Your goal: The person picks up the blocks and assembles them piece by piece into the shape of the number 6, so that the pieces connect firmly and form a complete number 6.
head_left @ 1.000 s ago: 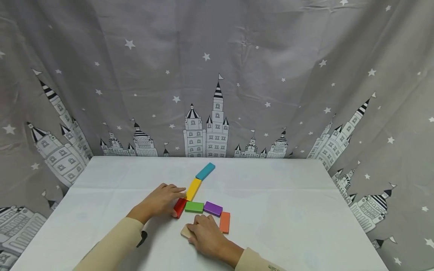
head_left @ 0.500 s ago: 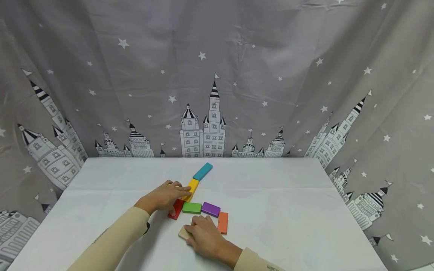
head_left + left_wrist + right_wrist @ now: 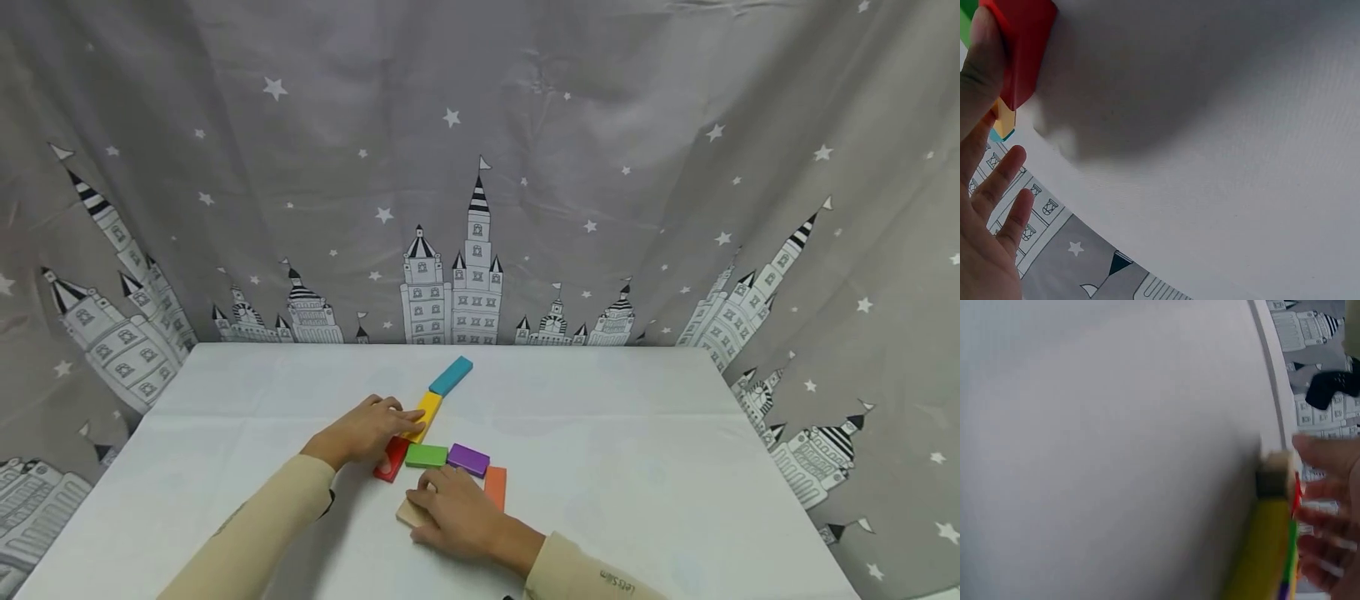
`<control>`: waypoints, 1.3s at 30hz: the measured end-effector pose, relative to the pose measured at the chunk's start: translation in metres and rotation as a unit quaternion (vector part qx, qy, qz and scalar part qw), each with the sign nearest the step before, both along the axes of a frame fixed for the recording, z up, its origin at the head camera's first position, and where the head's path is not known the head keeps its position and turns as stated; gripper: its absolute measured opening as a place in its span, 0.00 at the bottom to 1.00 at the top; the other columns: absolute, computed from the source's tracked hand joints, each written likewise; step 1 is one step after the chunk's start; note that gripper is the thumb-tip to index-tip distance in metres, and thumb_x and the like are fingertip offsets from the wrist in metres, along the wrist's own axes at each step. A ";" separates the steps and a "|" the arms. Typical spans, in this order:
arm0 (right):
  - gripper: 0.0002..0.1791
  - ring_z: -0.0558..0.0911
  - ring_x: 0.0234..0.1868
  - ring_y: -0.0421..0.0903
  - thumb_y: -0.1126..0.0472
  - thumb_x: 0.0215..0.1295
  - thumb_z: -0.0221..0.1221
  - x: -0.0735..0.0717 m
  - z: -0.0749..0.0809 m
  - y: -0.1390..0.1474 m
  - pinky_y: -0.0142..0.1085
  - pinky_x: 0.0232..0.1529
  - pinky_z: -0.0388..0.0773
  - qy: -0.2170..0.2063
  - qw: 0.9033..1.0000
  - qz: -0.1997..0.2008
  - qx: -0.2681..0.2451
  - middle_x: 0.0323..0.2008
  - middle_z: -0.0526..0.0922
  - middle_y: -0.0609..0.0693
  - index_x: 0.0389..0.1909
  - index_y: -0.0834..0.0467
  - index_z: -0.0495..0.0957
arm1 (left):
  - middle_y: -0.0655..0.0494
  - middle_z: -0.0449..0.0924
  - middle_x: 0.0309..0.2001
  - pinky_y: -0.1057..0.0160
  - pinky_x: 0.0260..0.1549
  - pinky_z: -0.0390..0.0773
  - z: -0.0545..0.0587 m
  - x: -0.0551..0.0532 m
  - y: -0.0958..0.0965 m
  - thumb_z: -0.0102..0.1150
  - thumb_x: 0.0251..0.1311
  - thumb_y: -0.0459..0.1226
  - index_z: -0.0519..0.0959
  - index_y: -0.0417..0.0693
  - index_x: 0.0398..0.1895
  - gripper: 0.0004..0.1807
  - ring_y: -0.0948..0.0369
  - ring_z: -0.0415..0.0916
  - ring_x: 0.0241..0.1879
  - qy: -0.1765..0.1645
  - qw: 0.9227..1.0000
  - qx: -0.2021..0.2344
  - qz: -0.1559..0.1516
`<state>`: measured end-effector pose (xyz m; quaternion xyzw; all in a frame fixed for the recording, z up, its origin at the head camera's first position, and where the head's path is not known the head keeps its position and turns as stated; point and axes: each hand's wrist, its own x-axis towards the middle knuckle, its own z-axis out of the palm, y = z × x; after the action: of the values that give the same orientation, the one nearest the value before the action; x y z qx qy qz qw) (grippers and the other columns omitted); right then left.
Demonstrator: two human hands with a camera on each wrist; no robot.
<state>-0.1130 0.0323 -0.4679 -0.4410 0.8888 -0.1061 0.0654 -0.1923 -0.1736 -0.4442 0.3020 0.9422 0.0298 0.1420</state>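
Note:
In the head view, my left hand point(image 3: 363, 432) lies over the near end of a flat yellow block point(image 3: 429, 410), one fingertip touching it. Its thumb point(image 3: 984, 62) presses on the red block point(image 3: 1022, 47), and other fingers stretch out loosely. My right hand point(image 3: 459, 510) pinches a plain wooden block point(image 3: 411, 513), covering its right end. A yellow-green block point(image 3: 1259, 547), blurred in the right wrist view, lies beside the wooden one; that hand hides it in the head view. Green point(image 3: 426, 456), purple point(image 3: 468, 460) and orange point(image 3: 495, 487) blocks curve around the right hand.
A teal block point(image 3: 452, 376) continues the line at the far end of the yellow one. Everything lies on a white-covered table point(image 3: 637, 467). Behind its far edge hangs a grey curtain point(image 3: 570, 167) printed with castles and stars.
My left hand has shifted right and slightly forward, its fingers now over the yellow block and its thumb on the red one. The right hand stays at the wooden block. The view shifts slightly.

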 end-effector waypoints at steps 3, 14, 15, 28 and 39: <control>0.26 0.71 0.56 0.38 0.45 0.64 0.61 -0.013 0.007 0.005 0.31 0.59 0.68 0.000 0.998 0.060 0.015 0.56 0.74 0.42 0.61 0.49 0.76 | 0.58 0.70 0.66 0.44 0.63 0.63 0.001 -0.003 0.001 0.74 0.44 0.38 0.73 0.56 0.65 0.39 0.52 0.67 0.59 -0.004 1.000 0.003 0.010; 0.25 0.69 0.60 0.38 0.50 0.61 0.66 -0.039 0.020 0.006 0.31 0.63 0.66 0.007 0.980 0.184 0.079 0.60 0.73 0.39 0.60 0.47 0.77 | 0.61 0.69 0.67 0.45 0.64 0.62 0.004 -0.009 0.006 0.74 0.45 0.38 0.73 0.59 0.64 0.38 0.52 0.66 0.61 -0.010 1.000 -0.013 0.027; 0.25 0.69 0.59 0.38 0.50 0.61 0.66 -0.040 0.020 0.005 0.31 0.62 0.66 0.009 0.980 0.184 0.080 0.60 0.73 0.39 0.60 0.47 0.78 | 0.61 0.70 0.66 0.46 0.64 0.62 0.005 -0.010 0.007 0.74 0.45 0.38 0.73 0.59 0.64 0.38 0.52 0.66 0.61 -0.009 1.000 -0.013 0.025; 0.26 0.70 0.56 0.37 0.43 0.64 0.61 -0.038 0.011 -0.005 0.31 0.61 0.65 0.058 0.975 0.202 0.074 0.59 0.74 0.38 0.61 0.46 0.76 | 0.62 0.70 0.66 0.49 0.62 0.64 0.003 -0.009 0.009 0.74 0.43 0.38 0.74 0.60 0.64 0.38 0.54 0.67 0.59 -0.002 1.000 -0.008 0.009; 0.21 0.69 0.61 0.39 0.43 0.66 0.58 -0.025 0.007 -0.027 0.34 0.64 0.65 0.083 0.980 0.176 0.047 0.58 0.75 0.39 0.58 0.44 0.79 | 0.63 0.68 0.67 0.50 0.62 0.63 0.001 0.000 0.002 0.74 0.42 0.42 0.73 0.60 0.65 0.40 0.55 0.67 0.58 -0.012 0.999 -0.023 0.024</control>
<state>-0.1378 0.0053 -0.4613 -0.5945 0.8034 -0.0136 0.0297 -0.1928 -0.1712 -0.4428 0.2753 0.9480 0.0153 0.1590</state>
